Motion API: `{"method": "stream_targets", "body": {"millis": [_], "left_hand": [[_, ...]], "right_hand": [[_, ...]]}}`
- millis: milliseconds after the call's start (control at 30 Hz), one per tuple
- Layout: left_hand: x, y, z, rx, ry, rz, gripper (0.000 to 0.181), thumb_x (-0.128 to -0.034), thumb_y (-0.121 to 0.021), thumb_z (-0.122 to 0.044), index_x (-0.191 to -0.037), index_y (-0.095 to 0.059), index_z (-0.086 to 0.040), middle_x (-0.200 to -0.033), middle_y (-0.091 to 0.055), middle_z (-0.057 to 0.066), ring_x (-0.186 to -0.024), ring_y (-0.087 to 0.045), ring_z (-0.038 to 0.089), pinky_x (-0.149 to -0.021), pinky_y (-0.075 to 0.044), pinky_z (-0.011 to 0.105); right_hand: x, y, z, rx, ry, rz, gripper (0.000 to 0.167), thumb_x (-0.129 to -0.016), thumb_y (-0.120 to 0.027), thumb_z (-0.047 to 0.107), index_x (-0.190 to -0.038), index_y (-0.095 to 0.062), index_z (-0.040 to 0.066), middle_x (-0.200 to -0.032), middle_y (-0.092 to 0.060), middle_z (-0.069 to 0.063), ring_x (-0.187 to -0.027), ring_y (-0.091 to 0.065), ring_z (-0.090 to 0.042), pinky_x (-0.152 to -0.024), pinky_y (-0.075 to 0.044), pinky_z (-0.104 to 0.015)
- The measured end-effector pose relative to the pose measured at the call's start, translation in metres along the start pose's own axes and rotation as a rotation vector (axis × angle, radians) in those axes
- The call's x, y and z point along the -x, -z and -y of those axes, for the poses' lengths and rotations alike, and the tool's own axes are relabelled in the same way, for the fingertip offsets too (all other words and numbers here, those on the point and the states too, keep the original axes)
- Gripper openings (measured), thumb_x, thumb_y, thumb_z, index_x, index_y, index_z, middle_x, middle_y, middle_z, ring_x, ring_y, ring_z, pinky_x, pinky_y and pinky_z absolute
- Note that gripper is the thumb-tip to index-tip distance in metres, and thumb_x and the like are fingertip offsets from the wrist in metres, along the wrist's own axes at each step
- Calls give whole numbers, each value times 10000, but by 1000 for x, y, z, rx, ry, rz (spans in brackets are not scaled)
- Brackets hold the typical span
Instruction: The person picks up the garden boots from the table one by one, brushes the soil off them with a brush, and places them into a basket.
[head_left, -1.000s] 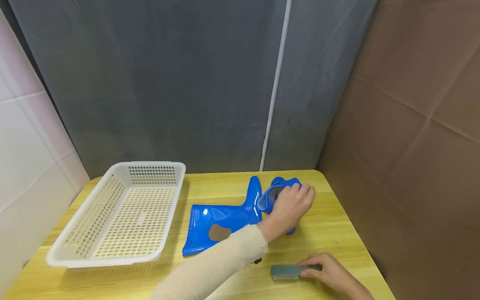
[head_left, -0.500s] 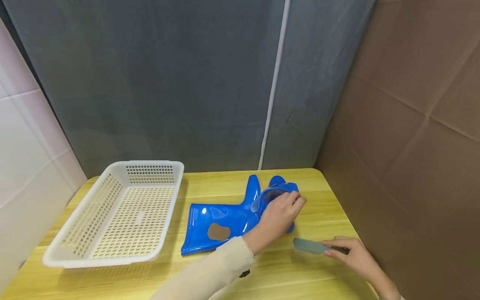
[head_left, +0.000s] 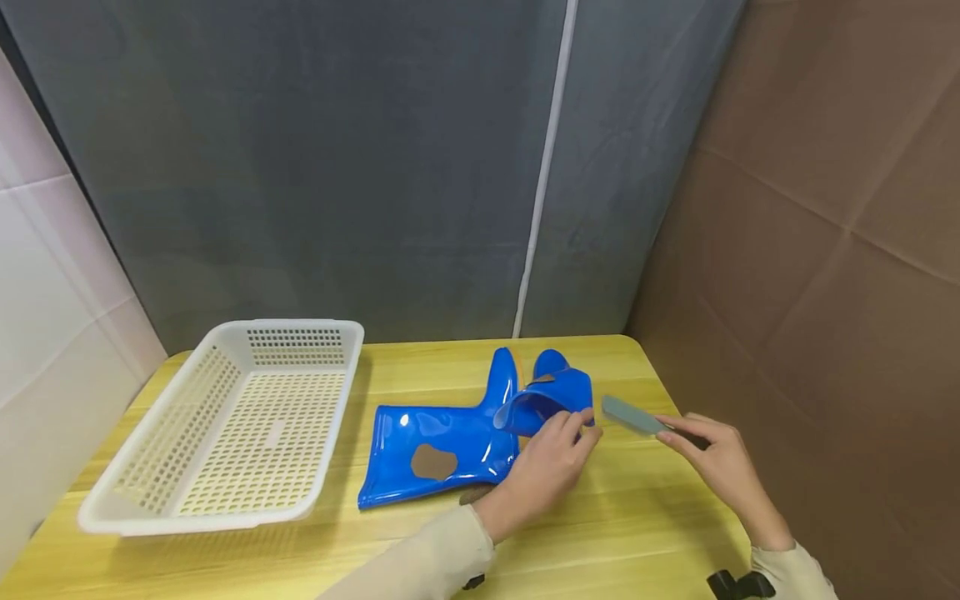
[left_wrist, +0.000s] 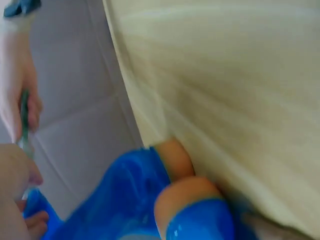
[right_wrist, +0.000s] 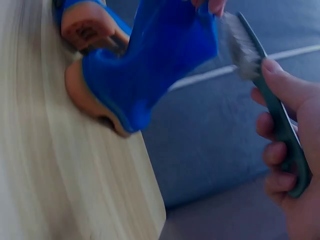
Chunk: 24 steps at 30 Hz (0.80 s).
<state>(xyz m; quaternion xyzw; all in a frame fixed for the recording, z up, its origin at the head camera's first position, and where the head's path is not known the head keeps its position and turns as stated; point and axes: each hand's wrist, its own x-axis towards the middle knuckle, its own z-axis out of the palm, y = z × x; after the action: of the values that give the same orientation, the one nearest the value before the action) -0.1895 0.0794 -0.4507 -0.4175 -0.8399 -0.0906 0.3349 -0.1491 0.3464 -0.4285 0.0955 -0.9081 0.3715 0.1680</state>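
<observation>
A blue rain boot (head_left: 551, 396) stands with its opening tipped toward me. My left hand (head_left: 547, 467) pinches the rim of its shaft. In the left wrist view, that hand (left_wrist: 17, 195) has its fingers on the blue rim. My right hand (head_left: 716, 462) holds a green brush (head_left: 633, 414) by its handle, just right of the boot's shaft. Its pale bristles (right_wrist: 242, 47) face the boot in the right wrist view, close to the rim; contact cannot be made out. A second blue boot (head_left: 427, 429) lies on its side to the left, a brown patch on its shaft.
A white perforated plastic basket (head_left: 225, 521) stands at the left of the wooden table (head_left: 622, 533). A dark grey wall (head_left: 337, 183) rises behind, a brown one (head_left: 825, 250) on the right and a pale one (head_left: 60, 275) on the left.
The right hand has lifted the brush from near the tabletop up beside the boot's shaft. The left hand has drawn the boot's rim leftward and toward me.
</observation>
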Motion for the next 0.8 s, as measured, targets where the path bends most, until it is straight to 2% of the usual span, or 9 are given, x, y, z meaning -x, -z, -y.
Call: {"method": "stream_targets", "body": {"millis": [100, 200, 333, 467, 567, 667, 800], "left_hand": [[4, -1, -10, -35, 26, 12, 362, -906, -720, -210, -1247, -606, -164, -1417, -554, 97, -1171, -610, 178, -1062, -504, 287], [6, -1, -18, -46, 62, 16, 400, -897, -732, -191, -1269, -588, -165, -1469, -507, 123, -1211, -589, 204, -1088, -487, 317], [8, -2, -24, -111, 73, 23, 481, -862, -774, -210, -1295, -571, -165, -1491, -485, 142, -1238, -574, 229, -1099, -480, 340], [7, -2, -24, -194, 62, 22, 539, -830, -805, -243, -1309, -568, -172, -1480, -498, 147, -1214, -586, 236, -1087, -491, 339], [2, -1, -18, -204, 50, -19, 474, -829, -807, -238, -1255, -607, -181, -1390, -579, 102, -1139, -611, 203, -1055, -512, 301], [-8, 2, -9, -217, 35, -90, 329, -859, -777, -232, -1164, -658, -201, -1194, -678, 11, -1007, -617, 146, -959, -534, 231], [-19, 8, -1, -280, 12, -134, 239, -873, -756, -301, -1090, -685, -231, -1026, -725, -81, -905, -574, 112, -827, -485, 216]], "right_hand": [[-11, -6, 9, 6, 22, -77, 284, -883, -738, 172, -1167, -745, 180, -718, -567, 30, -541, -375, -42, -492, -362, -226], [-22, -13, 15, 5, 66, -105, 278, -877, -742, 151, -1155, -750, 166, -710, -587, 0, -535, -381, -56, -488, -365, -226], [-38, -22, 18, 33, 122, -70, 262, -890, -730, 160, -1147, -750, 117, -770, -669, 2, -576, -452, -53, -517, -412, -216], [-51, -26, 19, 63, 126, -36, 250, -899, -724, 202, -1128, -758, 109, -799, -694, 9, -600, -473, -26, -535, -433, -211], [-55, -27, 19, 62, 114, -11, 242, -908, -715, 221, -1127, -760, 129, -818, -704, 10, -600, -473, -30, -533, -428, -219], [-57, -26, 17, 56, 110, 12, 239, -920, -701, 236, -1135, -759, 149, -871, -727, 0, -596, -466, -37, -527, -416, -222], [-58, -26, 17, 41, 114, 16, 236, -917, -705, 245, -1134, -760, 171, -907, -736, 10, -602, -473, -46, -529, -418, -220]]}}
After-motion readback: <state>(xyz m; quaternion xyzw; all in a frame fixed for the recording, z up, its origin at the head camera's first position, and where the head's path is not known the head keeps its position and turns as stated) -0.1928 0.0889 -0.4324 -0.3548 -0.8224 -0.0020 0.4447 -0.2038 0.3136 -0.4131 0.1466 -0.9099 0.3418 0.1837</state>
